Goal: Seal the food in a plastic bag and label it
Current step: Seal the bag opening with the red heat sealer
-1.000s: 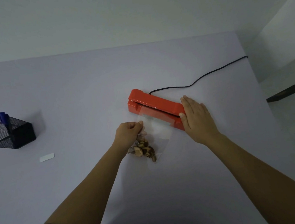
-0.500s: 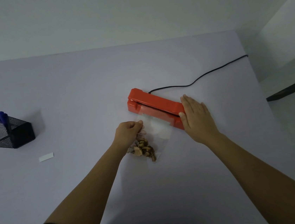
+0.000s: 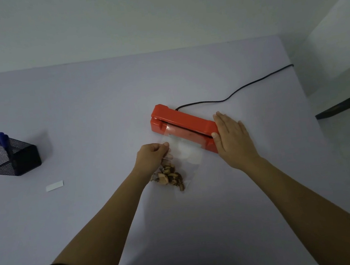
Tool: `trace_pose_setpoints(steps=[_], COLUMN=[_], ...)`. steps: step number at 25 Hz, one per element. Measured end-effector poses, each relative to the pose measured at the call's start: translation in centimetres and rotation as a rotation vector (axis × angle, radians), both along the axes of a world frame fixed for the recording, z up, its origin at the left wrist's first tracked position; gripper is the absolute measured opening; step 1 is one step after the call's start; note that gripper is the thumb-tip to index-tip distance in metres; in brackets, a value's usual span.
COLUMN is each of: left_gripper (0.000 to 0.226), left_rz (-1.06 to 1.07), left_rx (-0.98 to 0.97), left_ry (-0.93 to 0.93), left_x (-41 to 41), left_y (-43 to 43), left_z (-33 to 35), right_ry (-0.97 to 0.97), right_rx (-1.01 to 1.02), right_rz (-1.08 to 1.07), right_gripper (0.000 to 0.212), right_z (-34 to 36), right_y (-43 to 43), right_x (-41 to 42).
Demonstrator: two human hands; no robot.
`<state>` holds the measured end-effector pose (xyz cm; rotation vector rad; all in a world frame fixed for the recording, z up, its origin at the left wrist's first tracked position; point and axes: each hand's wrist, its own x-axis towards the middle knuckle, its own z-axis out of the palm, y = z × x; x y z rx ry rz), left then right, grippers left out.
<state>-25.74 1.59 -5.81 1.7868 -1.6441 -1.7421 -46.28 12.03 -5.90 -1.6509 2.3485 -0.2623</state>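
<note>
A clear plastic bag (image 3: 186, 152) lies on the table with brown food pieces (image 3: 169, 176) at its near end. Its open far end is tucked into the jaw of a red heat sealer (image 3: 182, 124). My left hand (image 3: 152, 155) pinches the bag's left edge near the sealer. My right hand (image 3: 232, 138) lies flat, fingers together, on the sealer's right end, pressing the lid down. A small white label strip (image 3: 54, 185) lies on the table to the left.
A black mesh pen holder (image 3: 6, 157) with a blue marker (image 3: 3, 141) stands at the far left. The sealer's black cord (image 3: 234, 90) runs back right to the table (image 3: 80, 112) edge. A wall closes off the far side.
</note>
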Motion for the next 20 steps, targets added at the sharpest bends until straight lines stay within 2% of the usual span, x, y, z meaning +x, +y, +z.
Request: trace_pose_setpoints(steps=[11, 16, 18, 20], left_gripper=[0.029, 0.029, 0.029, 0.029], left_rz=[0.011, 0.012, 0.009, 0.012], left_rx=[0.029, 0.036, 0.028, 0.031], left_ry=[0.017, 0.035, 0.038, 0.043], left_x=[0.1, 0.2, 0.2, 0.3], left_y=[0.0, 0.0, 0.0, 0.0], left_z=[0.3, 0.4, 0.3, 0.2], right_ry=[0.019, -0.046, -0.008, 0.024], right_rx=[0.055, 0.137, 0.057, -0.122], right_rz=[0.039, 0.080, 0.109, 0.101], right_gripper=[0.071, 0.068, 0.067, 0.064], right_z=[0.5, 1.5, 2.6, 4.8], right_y=[0.0, 0.0, 0.2, 0.1], right_x=[-0.2, -0.7, -1.0, -1.0])
